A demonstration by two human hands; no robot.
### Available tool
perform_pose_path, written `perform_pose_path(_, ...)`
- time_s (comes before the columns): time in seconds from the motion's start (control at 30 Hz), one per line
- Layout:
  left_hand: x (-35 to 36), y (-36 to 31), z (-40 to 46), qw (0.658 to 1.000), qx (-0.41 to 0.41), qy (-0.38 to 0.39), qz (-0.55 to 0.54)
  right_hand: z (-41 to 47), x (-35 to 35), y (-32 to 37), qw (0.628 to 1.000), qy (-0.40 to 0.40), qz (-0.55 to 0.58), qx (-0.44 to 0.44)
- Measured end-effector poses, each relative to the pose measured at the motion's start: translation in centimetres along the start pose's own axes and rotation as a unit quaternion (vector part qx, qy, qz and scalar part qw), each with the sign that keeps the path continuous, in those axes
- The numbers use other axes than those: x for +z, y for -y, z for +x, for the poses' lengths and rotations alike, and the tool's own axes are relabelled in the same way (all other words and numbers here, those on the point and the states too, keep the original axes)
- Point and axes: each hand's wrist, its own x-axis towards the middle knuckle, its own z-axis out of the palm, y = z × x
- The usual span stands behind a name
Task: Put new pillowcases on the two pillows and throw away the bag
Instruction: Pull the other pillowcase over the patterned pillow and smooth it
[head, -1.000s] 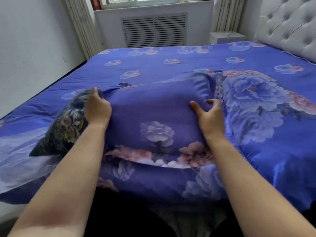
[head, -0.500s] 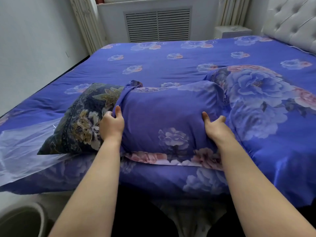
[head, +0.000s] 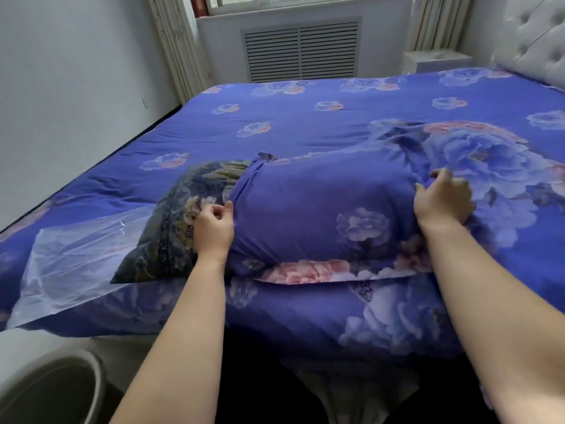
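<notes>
Pinching the blue pillowcase point(head: 321, 209) hem at nine o'clock, the left hand point(head: 214, 228) closes; the right hand point(head: 441, 200) grips its three o'clock end over the dark pillow point(head: 171, 234).

The far half of the bed point(head: 305, 127), from the pillow back to the vent wall, lies flat and bare, open to a reaching hand. Along the near edge the way is crowded: the pillow point(head: 305, 215) fills the middle, its dark uncovered end point(head: 171, 231) jutting left onto the clear plastic bag point(head: 76, 258), which spreads flat to the bed's left edge. A second pillow point(head: 495, 166) lies touching the first on the right. The left wall runs close beside the bed. A pale bin point(head: 52, 390) stands on the floor at the bed's near left corner.
</notes>
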Motion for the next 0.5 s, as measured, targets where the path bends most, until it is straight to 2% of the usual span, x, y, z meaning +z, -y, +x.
perform_pose_path(0.07,0.9,0.1,-0.4,0.999,-0.005,0.041,-0.001,-2.6,1.9,0.2,0.998,-0.021,-0.025,-0.046)
perform_pose_path(0.13,1.1,-0.5,-0.3,0.997,0.015,0.039,0.066,-6.7,3.1,1.2,0.993,-0.012,0.028,-0.114)
perform_pose_path(0.17,1.0,-0.9,-0.2,0.993,0.034,0.027,0.112,-8.8,3.5,1.8,0.991,0.039,0.042,-0.124)
perform_pose_path(0.23,0.8,-1.3,0.5,0.979,0.085,-0.011,0.187,-12.6,3.9,2.9,0.969,0.237,0.037,-0.063)
perform_pose_path(0.27,0.6,-1.2,1.2,0.969,0.100,-0.029,0.222,-13.9,4.1,3.2,0.937,0.343,0.061,0.003)
perform_pose_path(0.3,0.3,-1.2,1.9,0.961,0.096,-0.034,0.259,-14.7,4.3,3.5,0.889,0.436,0.115,0.082)
perform_pose_path(0.33,-0.1,-1.2,2.6,0.953,0.079,-0.020,0.292,-15.1,4.6,3.7,0.827,0.501,0.194,0.165)
perform_pose_path(0.37,-0.2,-1.0,3.2,0.944,0.067,0.001,0.323,-15.3,4.7,4.1,0.766,0.533,0.277,0.228)
perform_pose_path(0.43,0.0,-1.0,3.9,0.919,0.082,0.032,0.383,-15.2,5.2,5.0,0.668,0.533,0.417,0.311)
perform_pose_path(0.5,0.6,-1.3,4.0,0.899,0.116,0.060,0.418,-15.2,5.8,6.4,0.599,0.492,0.507,0.377)
